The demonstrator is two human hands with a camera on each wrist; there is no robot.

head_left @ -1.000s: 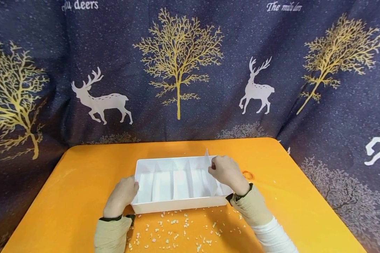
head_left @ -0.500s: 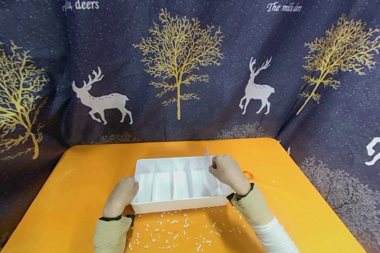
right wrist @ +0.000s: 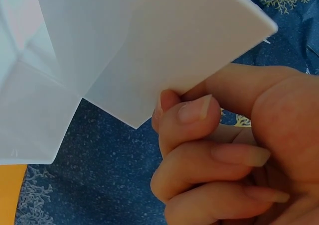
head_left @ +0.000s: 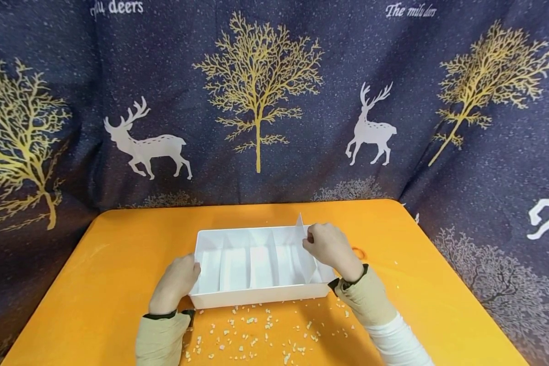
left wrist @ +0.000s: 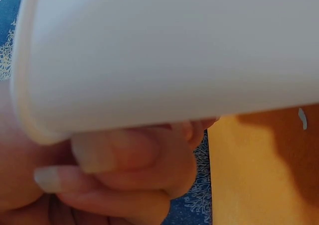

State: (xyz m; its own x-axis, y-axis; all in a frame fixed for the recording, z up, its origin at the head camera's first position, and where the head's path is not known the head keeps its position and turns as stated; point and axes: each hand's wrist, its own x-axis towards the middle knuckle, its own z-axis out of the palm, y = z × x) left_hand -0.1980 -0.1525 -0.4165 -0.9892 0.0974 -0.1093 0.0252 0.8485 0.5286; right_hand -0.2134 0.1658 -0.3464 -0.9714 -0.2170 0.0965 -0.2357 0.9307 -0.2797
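A long white box (head_left: 261,296) with several compartments lies on the orange table. My left hand (head_left: 176,282) grips its left end wall. In the left wrist view, curled fingers (left wrist: 134,160) sit against the white wall (left wrist: 164,56). Near the box's right end, a thin white divider (head_left: 300,222) slants up, its far corner above the rim. My right hand (head_left: 329,246) pinches this divider by its upper edge. The right wrist view shows the divider (right wrist: 164,46) between thumb and index finger, the other fingers curled in. Part of the right compartment is hidden behind the right hand.
Small pale crumbs (head_left: 251,320) are strewn on the orange table (head_left: 132,239) in front of the box. A reddish ring mark (head_left: 358,253) shows to the right of the box. A dark printed cloth (head_left: 279,188) hangs behind the table.
My right hand and the divider have risen very slightly and shifted a little to the right. The left hand and the box have stayed in place.
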